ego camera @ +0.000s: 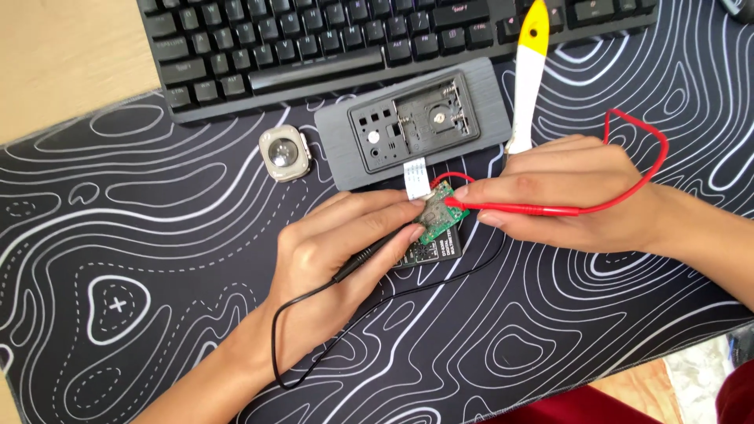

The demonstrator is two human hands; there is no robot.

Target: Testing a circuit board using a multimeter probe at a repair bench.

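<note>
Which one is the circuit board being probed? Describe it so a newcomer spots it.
Start at the black keyboard at the top, then drop to the grey case below it. Just under its white ribbon sits the small green circuit board, pinched between left hand and right hand, the only green thing there.

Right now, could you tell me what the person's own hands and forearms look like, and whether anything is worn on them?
Both the left hand and the right hand are bare: no gloves, rings, watch or sleeves show. The forearms are uncovered to the picture's edge.
</note>
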